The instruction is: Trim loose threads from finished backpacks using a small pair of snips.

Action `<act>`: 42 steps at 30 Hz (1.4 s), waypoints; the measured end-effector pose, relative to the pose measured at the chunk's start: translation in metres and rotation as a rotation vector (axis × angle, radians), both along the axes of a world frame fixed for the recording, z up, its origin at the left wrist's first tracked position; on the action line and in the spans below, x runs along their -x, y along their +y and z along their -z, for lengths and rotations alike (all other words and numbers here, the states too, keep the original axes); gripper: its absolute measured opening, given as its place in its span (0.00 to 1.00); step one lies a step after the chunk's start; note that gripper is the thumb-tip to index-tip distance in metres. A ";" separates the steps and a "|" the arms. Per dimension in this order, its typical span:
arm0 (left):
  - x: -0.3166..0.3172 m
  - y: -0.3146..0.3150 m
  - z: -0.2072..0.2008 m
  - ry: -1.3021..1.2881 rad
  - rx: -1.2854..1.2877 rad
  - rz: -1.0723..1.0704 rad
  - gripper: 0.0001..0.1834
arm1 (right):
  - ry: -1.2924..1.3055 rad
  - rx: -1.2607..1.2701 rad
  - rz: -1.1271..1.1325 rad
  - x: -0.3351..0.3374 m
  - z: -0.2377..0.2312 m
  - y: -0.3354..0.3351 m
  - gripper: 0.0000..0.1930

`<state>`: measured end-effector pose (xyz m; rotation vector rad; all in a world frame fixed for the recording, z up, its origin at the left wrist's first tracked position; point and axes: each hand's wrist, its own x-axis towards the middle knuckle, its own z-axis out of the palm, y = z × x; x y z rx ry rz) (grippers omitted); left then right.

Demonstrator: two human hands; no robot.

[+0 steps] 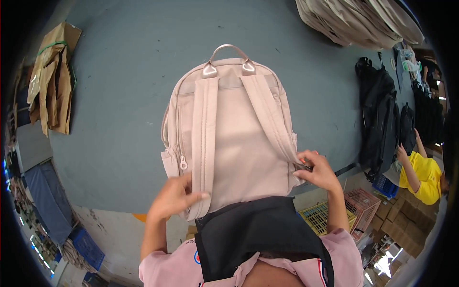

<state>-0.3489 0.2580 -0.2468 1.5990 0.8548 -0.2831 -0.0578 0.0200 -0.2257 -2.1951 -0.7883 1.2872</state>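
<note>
A pale pink backpack (pixel 248 143) lies on the grey table with its shoulder straps facing up and its shiny top handle (pixel 228 46) pointing away from me. My left hand (pixel 174 197) is closed around the lower end of the left shoulder strap (pixel 204 148), thumb on top and fingers partly hidden beneath it. At the bag's lower right side, my right hand (pixel 319 171) pinches the lower end of the right shoulder strap (pixel 267 115), where a small dark piece shows between the fingers. A zip pull (pixel 183 163) hangs along the bag's left side.
The grey table (pixel 119 110) spreads around the bag. Folded brown paper (pixel 55 81) lies far left, stacked pale bags (pixel 354 21) far right, and black bags (pixel 377 115) at right. Beyond them, a person in yellow (pixel 423 174) handles a black bag. Plastic crates (pixel 361 208) stand below the table edge.
</note>
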 end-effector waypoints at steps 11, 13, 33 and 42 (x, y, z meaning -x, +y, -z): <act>-0.097 0.092 -0.030 -0.665 0.223 -0.544 0.15 | 0.493 -0.734 0.525 -0.048 -0.032 0.094 0.07; -0.116 0.109 0.007 -0.504 0.187 -0.558 0.13 | 0.569 -0.777 0.557 -0.055 -0.001 0.116 0.06; -0.100 0.085 0.045 -0.227 0.126 -0.559 0.14 | 0.269 -0.735 0.748 -0.046 0.035 0.084 0.12; -0.036 0.040 0.028 -0.234 0.142 -0.449 0.18 | -0.042 -0.867 0.798 -0.006 0.015 0.080 0.09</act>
